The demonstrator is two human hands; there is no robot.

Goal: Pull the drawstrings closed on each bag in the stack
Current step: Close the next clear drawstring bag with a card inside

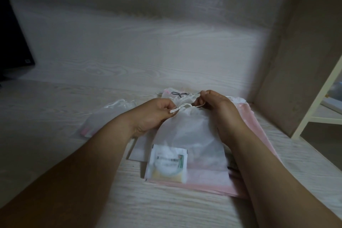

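Our left hand (pixel 157 114) and right hand (pixel 216 105) pinch white cords (pixel 182 106) of the sheer white fabric bag (pixel 188 135), half-cinched; pink bags (pixel 212 188) beneath, five o'clock, probably wait.

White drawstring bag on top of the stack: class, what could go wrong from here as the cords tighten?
The left hand pinches the drawstring near its end, so it may slip out. The right hand grips the other cord, and the thin white bag lies loose on the pink bags, so the stack might shift askew.
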